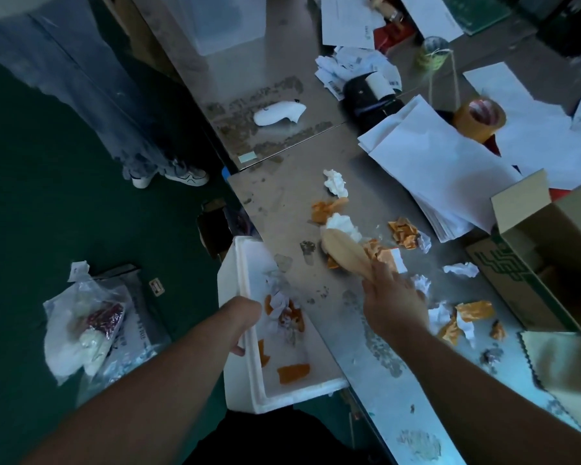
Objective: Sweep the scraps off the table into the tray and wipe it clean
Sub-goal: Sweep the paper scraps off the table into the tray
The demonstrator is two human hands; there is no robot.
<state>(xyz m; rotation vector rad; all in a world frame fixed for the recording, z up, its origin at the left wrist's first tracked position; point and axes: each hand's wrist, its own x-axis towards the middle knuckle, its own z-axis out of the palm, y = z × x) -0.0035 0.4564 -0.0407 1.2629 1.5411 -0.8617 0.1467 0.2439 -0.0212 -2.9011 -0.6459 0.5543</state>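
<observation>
A white foam tray (242, 330) is held against the near left edge of the metal table (282, 203), with my left hand (244, 325) gripping its outer wall. Several orange and white scraps (292, 372) lie inside it. My right hand (394, 303) grips the handle of a wooden brush (344, 255), whose head lies on the table among orange and white paper scraps (405, 231). A second group of paper scraps (463, 318) lies right of my right hand, and a crumpled white piece (336, 182) lies farther back.
An open cardboard box (547, 256) stands at the right. A stack of white paper (440, 169), a tape roll (480, 117) and a black device (369, 95) crowd the far right. A yellow cloth (564, 364) lies near right. Plastic bags (88, 323) lie on the green floor; a person's shoes (185, 176) stand nearby.
</observation>
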